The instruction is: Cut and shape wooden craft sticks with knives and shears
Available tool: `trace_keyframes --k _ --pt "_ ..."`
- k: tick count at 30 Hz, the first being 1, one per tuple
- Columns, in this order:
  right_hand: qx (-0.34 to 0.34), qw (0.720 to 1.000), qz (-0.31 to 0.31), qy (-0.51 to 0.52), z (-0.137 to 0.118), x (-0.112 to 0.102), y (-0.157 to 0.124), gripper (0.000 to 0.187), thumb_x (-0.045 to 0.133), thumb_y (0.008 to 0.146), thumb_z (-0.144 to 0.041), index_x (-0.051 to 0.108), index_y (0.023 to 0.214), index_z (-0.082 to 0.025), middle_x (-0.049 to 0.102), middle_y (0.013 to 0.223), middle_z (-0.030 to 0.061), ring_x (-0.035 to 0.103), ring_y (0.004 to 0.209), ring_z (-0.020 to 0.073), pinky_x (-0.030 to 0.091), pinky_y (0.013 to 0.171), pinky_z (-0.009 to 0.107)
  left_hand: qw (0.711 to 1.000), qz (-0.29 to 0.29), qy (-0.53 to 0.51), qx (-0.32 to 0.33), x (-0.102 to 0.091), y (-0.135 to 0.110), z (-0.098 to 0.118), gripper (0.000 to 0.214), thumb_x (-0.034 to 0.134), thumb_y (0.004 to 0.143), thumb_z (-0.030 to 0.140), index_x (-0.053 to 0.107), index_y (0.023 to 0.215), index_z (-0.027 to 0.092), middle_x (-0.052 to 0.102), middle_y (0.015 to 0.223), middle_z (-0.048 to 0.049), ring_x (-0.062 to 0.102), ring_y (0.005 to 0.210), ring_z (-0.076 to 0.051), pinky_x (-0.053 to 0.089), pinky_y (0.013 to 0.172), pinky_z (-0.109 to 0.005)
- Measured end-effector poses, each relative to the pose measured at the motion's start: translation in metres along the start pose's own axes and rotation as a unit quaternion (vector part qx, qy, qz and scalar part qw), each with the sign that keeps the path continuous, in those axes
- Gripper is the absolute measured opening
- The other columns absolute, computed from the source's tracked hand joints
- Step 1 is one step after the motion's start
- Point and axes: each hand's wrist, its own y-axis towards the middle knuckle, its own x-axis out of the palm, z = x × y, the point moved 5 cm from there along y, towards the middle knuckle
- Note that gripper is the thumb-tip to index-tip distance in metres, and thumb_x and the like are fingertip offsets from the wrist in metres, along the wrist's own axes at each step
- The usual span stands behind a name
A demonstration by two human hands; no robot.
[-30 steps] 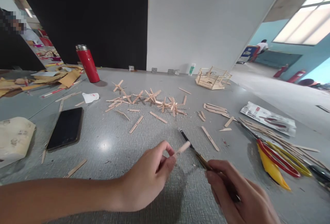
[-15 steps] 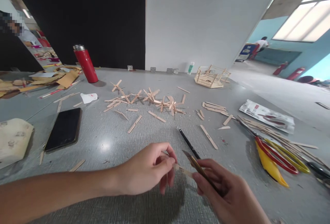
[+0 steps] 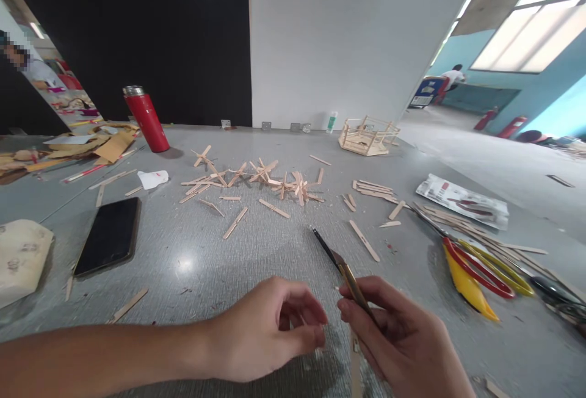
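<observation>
My right hand (image 3: 403, 337) is closed on a craft knife (image 3: 354, 291) with a brass-coloured holder, its blade pointing up and left. A notched wooden craft stick (image 3: 356, 364) hangs below the same hand, apparently pinched by its fingers, which partly hide it. To the left, my left hand (image 3: 279, 331) curves loosely over the table with no object visible in it; thumb and fingers are slightly apart. A black pen (image 3: 324, 244) lies just beyond the knife's tip. Another craft stick (image 3: 364, 240) rests on the table past my right hand.
Crossed, slotted sticks (image 3: 263, 172) lie mid-table, a hexagonal stick frame (image 3: 368, 137) behind. Red-and-yellow-handled pliers (image 3: 480, 270), a white packet (image 3: 462, 199) and loose sticks lie right. A phone (image 3: 108, 236), masking tape roll (image 3: 22, 260) and red bottle (image 3: 147, 120) stand or lie left.
My left hand has let go of the craft stick and drawn slightly away. The stick now points downward under my right hand, which still holds the knife. The view has shifted slightly.
</observation>
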Motion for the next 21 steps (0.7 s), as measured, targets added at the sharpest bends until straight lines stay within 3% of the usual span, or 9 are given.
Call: trace_keyframes --k 2,4,7,10,12,16,18,21 --pt "0.008 1.0 0.008 0.022 0.0 0.002 -0.002 0.033 0.086 0.078 -0.047 0.07 0.09 -0.021 0.05 0.054 -0.0073 0.035 0.044 0.0063 0.028 0.04 0.018 0.999 -0.008 -0.048 0.007 0.002 -0.001 0.0 0.027 0.077 0.087 0.029 0.064 0.107 0.016 0.067 0.092 -0.0024 0.061 0.08 -0.013 0.048 0.075 -0.028" --pt "0.011 0.999 0.003 0.046 0.001 0.007 -0.003 0.034 0.088 0.075 -0.048 0.072 0.088 -0.021 0.057 0.056 -0.0057 0.041 0.042 0.0052 0.033 0.038 0.016 0.995 -0.022 -0.094 0.003 0.005 -0.001 -0.002 0.04 0.082 0.084 0.03 0.058 0.114 0.018 0.069 0.093 -0.0025 0.062 0.074 -0.012 0.05 0.066 -0.024" --pt "0.015 0.996 -0.036 0.078 0.002 0.02 -0.007 0.036 0.087 0.077 -0.052 0.073 0.086 -0.021 0.069 0.063 -0.0015 0.055 0.044 0.0064 0.039 0.038 0.013 0.991 -0.028 -0.131 -0.02 0.01 0.002 -0.009 0.053 0.087 0.077 0.025 0.049 0.114 0.021 0.071 0.088 -0.0001 0.061 0.059 -0.01 0.045 0.046 -0.017" --pt "0.027 0.993 -0.059 0.095 0.002 0.027 -0.011 0.036 0.085 0.078 -0.053 0.072 0.09 -0.021 0.074 0.067 0.0016 0.066 0.048 0.0119 0.045 0.042 0.017 0.986 -0.037 -0.162 -0.015 0.015 0.005 -0.013 0.053 0.086 0.075 0.023 0.047 0.112 0.02 0.071 0.081 0.0006 0.062 0.054 -0.01 0.048 0.042 -0.017" --pt "0.021 0.998 -0.021 0.062 0.001 0.021 -0.012 0.037 0.079 0.082 -0.055 0.071 0.096 -0.022 0.066 0.055 -0.0025 0.059 0.043 0.0111 0.043 0.043 0.019 0.987 -0.018 -0.158 0.005 0.013 0.007 -0.012 0.047 0.084 0.078 0.026 0.054 0.113 0.017 0.068 0.075 0.0012 0.063 0.055 -0.012 0.053 0.046 -0.02" --pt "0.001 0.996 0.047 -0.075 0.005 -0.002 -0.005 0.041 0.066 0.091 -0.059 0.066 0.107 -0.022 0.04 0.045 -0.0113 0.033 0.04 0.0087 0.023 0.043 0.021 0.989 0.075 -0.123 0.031 -0.006 0.011 -0.01 0.031 0.08 0.083 0.034 0.065 0.099 0.012 0.068 0.07 -0.0018 0.069 0.062 -0.014 0.059 0.058 -0.025" --pt "-0.02 0.988 0.024 -0.153 0.012 -0.007 0.001 0.038 0.066 0.09 -0.056 0.067 0.108 -0.022 0.048 0.051 -0.0084 0.035 0.042 0.0097 0.022 0.044 0.023 0.989 0.096 -0.109 0.031 -0.013 0.012 -0.011 0.028 0.078 0.084 0.036 0.062 0.091 0.014 0.07 0.073 -0.0038 0.072 0.068 -0.016 0.059 0.061 -0.026" --pt "-0.081 0.971 -0.024 -0.225 0.02 -0.007 0.009 0.027 0.066 0.091 -0.047 0.07 0.1 -0.022 0.071 0.071 0.0008 0.06 0.054 0.0153 0.039 0.048 0.024 0.992 0.1 -0.073 0.015 -0.016 0.011 -0.015 0.026 0.074 0.086 0.038 0.058 0.088 0.017 0.069 0.074 -0.0029 0.074 0.07 -0.019 0.056 0.051 -0.023"
